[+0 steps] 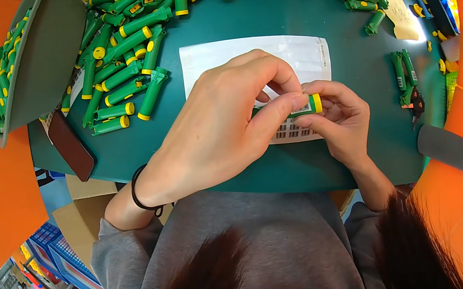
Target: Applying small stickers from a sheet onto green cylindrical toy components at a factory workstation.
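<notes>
A green plastic tube with a yellow end cap point(317, 103) is held in front of me, above the middle of the table. My left hand point(215, 120) closes round its green body, the thumb pressed on a small white printed label point(301, 111) there. Fingers of my right hand point(345, 117) pinch the tube near its capped end. Below both hands lies a white sticker sheet point(200, 58), with rows of small dark-printed labels along its near part. The tube's far end is hidden behind my left fingers.
Many green tubes point(133, 42) are heaped along the back and left of the green table point(212, 23). A tilted grey-green tray point(49, 64) with more tubes stands left, above a brown phone case point(69, 146). Right are labelled tubes point(399, 72), scissors point(417, 104) and a grey cylinder point(450, 149).
</notes>
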Demonstrator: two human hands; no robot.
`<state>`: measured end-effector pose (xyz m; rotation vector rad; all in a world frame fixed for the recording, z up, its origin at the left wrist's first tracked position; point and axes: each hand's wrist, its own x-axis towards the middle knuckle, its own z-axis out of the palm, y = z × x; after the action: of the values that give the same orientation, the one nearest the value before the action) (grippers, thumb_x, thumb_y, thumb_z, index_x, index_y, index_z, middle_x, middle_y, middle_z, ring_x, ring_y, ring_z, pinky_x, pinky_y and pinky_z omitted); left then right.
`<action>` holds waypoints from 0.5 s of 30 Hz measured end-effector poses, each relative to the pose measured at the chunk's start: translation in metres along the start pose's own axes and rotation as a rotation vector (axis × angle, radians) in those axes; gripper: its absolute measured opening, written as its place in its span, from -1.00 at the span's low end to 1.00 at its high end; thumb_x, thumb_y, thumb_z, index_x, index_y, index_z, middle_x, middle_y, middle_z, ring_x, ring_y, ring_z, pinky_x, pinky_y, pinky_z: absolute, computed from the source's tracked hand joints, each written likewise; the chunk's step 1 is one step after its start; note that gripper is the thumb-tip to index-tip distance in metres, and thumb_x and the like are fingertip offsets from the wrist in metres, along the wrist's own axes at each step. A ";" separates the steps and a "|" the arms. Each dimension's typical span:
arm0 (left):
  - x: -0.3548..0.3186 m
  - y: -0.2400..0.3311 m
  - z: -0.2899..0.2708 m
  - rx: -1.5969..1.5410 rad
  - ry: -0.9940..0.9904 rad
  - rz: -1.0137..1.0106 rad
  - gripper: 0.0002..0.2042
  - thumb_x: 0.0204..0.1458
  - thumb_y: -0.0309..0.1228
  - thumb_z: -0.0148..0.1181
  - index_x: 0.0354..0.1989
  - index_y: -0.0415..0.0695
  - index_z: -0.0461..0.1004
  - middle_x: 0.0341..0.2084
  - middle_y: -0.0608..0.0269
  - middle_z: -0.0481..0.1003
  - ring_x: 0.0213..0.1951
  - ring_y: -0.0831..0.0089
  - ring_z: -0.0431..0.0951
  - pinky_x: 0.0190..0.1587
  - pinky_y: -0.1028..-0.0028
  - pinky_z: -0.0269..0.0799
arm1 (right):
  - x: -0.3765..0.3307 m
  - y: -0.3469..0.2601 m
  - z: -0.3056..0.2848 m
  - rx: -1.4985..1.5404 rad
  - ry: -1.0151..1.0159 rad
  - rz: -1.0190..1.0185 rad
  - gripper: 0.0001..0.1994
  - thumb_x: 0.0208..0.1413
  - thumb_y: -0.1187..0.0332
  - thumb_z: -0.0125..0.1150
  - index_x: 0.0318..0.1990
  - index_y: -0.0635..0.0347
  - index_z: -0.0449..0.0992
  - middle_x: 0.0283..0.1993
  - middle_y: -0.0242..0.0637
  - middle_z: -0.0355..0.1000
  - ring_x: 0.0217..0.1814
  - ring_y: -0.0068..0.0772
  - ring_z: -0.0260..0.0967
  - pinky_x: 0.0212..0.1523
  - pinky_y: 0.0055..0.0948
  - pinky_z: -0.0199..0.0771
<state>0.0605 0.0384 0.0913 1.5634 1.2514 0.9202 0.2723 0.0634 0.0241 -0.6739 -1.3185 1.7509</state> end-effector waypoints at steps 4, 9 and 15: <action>0.003 0.004 -0.003 0.048 -0.042 -0.016 -0.96 0.09 -0.58 0.23 -0.30 -0.26 0.52 -0.28 0.24 0.55 -0.24 0.48 0.53 -0.23 0.53 0.46 | -0.001 0.000 -0.001 -0.021 0.002 0.002 -0.56 -0.06 0.76 0.34 0.04 0.47 0.44 -0.01 -0.09 0.49 0.00 -0.38 0.50 -0.03 -0.43 0.63; 0.001 -0.002 -0.002 0.042 -0.031 0.089 -0.95 0.07 -0.58 0.24 -0.31 -0.24 0.52 -0.26 0.22 0.54 -0.24 0.44 0.53 -0.24 0.52 0.46 | 0.000 -0.004 0.006 -0.028 0.017 0.029 -0.58 -0.05 0.77 0.33 0.03 0.49 0.44 -0.03 -0.07 0.50 -0.03 -0.37 0.52 -0.04 -0.41 0.64; 0.003 -0.002 -0.001 0.057 -0.046 0.058 -0.95 0.06 -0.59 0.24 -0.31 -0.23 0.51 -0.25 0.21 0.54 -0.26 0.44 0.53 -0.25 0.52 0.46 | 0.000 -0.004 0.006 -0.029 0.026 0.042 -0.59 -0.05 0.78 0.32 0.02 0.51 0.45 -0.03 -0.07 0.50 -0.04 -0.36 0.53 -0.02 -0.39 0.64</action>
<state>0.0595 0.0420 0.0894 1.6640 1.2145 0.8866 0.2689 0.0611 0.0294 -0.7430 -1.3234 1.7530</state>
